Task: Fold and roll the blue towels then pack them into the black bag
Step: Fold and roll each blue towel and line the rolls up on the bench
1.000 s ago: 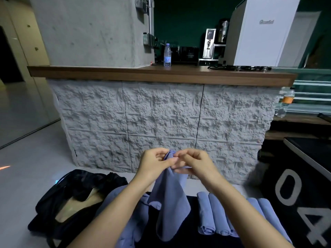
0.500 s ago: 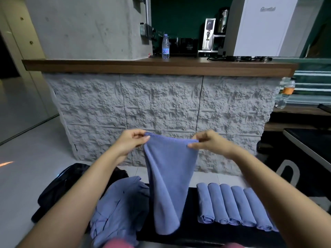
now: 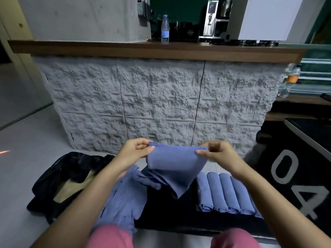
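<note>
We pinch the soft blue towel (image 3: pixel 176 161) by its stitched top edge, the left hand (image 3: pixel 133 153) and right hand (image 3: pixel 217 155) each gripping a corner. It hangs doubled between them, tapering to a point. Under the right hand, rolled towels (image 3: pixel 225 192) lie in a tight row. Under the left lies a crumpled heap (image 3: pixel 125 199), and left of that the limp black bag (image 3: pixel 68 176) gapes open. The dark bench (image 3: pixel 170 213) shows bare below the towel's tip.

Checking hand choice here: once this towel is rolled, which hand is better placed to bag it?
Left, likely. Both pinch the towel, but the bag lies beside the left hand; the right hand is nearer the rolled towels.
</note>
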Available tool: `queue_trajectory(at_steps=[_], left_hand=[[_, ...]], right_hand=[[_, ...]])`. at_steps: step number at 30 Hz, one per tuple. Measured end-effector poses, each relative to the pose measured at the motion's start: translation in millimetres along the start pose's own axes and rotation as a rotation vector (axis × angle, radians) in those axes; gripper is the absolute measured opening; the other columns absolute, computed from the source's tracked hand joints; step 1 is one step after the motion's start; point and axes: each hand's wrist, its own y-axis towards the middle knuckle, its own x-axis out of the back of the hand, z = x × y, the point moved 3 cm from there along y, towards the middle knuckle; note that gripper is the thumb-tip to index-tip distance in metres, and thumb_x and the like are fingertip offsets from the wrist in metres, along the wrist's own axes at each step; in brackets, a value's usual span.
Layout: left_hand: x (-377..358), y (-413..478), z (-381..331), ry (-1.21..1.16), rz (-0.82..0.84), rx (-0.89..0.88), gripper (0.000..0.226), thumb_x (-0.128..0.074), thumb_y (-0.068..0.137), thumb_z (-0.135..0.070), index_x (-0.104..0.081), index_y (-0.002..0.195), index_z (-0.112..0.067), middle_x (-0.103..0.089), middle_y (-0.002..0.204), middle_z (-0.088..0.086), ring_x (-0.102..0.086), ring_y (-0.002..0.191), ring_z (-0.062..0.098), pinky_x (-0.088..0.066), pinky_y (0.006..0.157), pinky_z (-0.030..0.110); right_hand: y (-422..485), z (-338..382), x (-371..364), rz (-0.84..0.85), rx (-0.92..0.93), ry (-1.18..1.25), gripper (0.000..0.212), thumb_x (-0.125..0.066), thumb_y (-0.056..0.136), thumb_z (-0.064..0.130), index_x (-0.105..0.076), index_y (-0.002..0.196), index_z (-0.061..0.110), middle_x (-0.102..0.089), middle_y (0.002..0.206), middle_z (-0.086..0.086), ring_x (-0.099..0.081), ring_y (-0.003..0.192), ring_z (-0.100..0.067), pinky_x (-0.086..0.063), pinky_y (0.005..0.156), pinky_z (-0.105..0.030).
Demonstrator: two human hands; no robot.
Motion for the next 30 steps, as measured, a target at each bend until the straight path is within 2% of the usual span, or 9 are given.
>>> queue_trajectory(at_steps=[2,5,10,15,18,21,24,27,30], left_hand=[[5,-3,-3,-0.039,0.039,0.012,0.016,-0.069,0.083,-0.013,-0.067,0.099,-0.014,-0.073,0.092,0.003,-0.067,0.085,0.008,-0.049,0.075,0.015],[8,3,11,-0.007,0.079,0.068,0.014,-0.069,0.082,-0.013,-0.068,0.096,-0.010,-0.074,0.088,0.007,-0.068,0.080,0.012,-0.050,0.074,0.019],[-7,35,64,0.163,0.040,0.194,0.007,-0.071,0.080,-0.009,-0.068,0.080,-0.015,-0.067,0.076,0.009,-0.058,0.068,0.014,-0.045,0.074,0.030],[-16,78,62,0.201,-0.091,0.011,0.009,-0.070,0.081,-0.004,-0.066,0.087,-0.010,-0.062,0.074,-0.002,-0.054,0.061,-0.003,-0.044,0.066,0.012],[-18,85,68,0.277,-0.110,-0.113,0.012,-0.071,0.079,-0.004,-0.067,0.082,-0.015,-0.062,0.070,-0.012,-0.053,0.060,-0.005,-0.040,0.060,0.005],[-30,76,116,0.394,-0.069,-0.134,0.022,-0.072,0.077,-0.004,-0.065,0.076,-0.025,-0.065,0.070,-0.020,-0.055,0.070,-0.008,-0.038,0.062,0.006],[-49,54,189,0.482,0.016,-0.067,0.027,-0.071,0.074,0.001,-0.065,0.075,-0.025,-0.064,0.070,-0.010,-0.055,0.068,0.000,-0.039,0.063,0.017],[-66,20,255,0.692,0.155,-0.011,0.022,-0.070,0.073,-0.002,-0.063,0.073,-0.023,-0.059,0.072,-0.015,-0.055,0.074,0.013,-0.041,0.064,0.027],[-76,-4,285,0.807,0.241,0.011,0.014,-0.068,0.076,-0.005,-0.063,0.077,-0.018,-0.059,0.077,-0.009,-0.055,0.078,0.014,-0.045,0.068,0.028]], right_hand=[[-5,4,4,0.047,-0.046,0.053,0.020,-0.075,0.078,0.015,-0.064,0.072,0.000,-0.050,0.061,-0.002,-0.041,0.056,-0.007,-0.031,0.050,-0.014],[-1,-4,1,0.135,-0.110,0.029,0.012,-0.076,0.078,0.017,-0.067,0.073,0.010,-0.053,0.056,0.006,-0.039,0.049,-0.004,-0.030,0.047,-0.014],[30,-53,-21,0.130,-0.251,-0.096,0.007,-0.071,0.082,0.007,-0.066,0.082,0.002,-0.054,0.056,0.000,-0.048,0.042,-0.002,-0.036,0.043,-0.012],[74,-76,-16,-0.164,-0.110,-0.244,0.023,-0.072,0.081,0.010,-0.060,0.071,0.027,-0.060,0.059,0.003,-0.056,0.052,-0.005,-0.048,0.059,-0.027],[67,-80,-16,-0.275,-0.012,-0.260,0.021,-0.071,0.080,0.010,-0.062,0.074,0.028,-0.062,0.066,0.010,-0.055,0.055,-0.002,-0.045,0.058,-0.018],[43,-116,-35,-0.239,0.007,-0.342,0.011,-0.070,0.083,0.011,-0.065,0.083,0.021,-0.065,0.078,0.009,-0.061,0.068,-0.009,-0.049,0.061,-0.024],[13,-166,-66,-0.164,-0.066,-0.538,0.005,-0.064,0.087,0.018,-0.065,0.088,0.023,-0.059,0.082,0.011,-0.058,0.075,-0.013,-0.040,0.057,-0.024],[-23,-220,-109,0.082,-0.225,-0.824,0.011,-0.051,0.089,0.021,-0.060,0.094,0.025,-0.059,0.094,0.009,-0.058,0.088,-0.017,-0.033,0.056,-0.030],[-50,-258,-138,0.236,-0.335,-0.892,0.018,-0.048,0.088,0.018,-0.061,0.100,0.023,-0.062,0.108,0.005,-0.057,0.104,-0.020,-0.036,0.062,-0.030]])
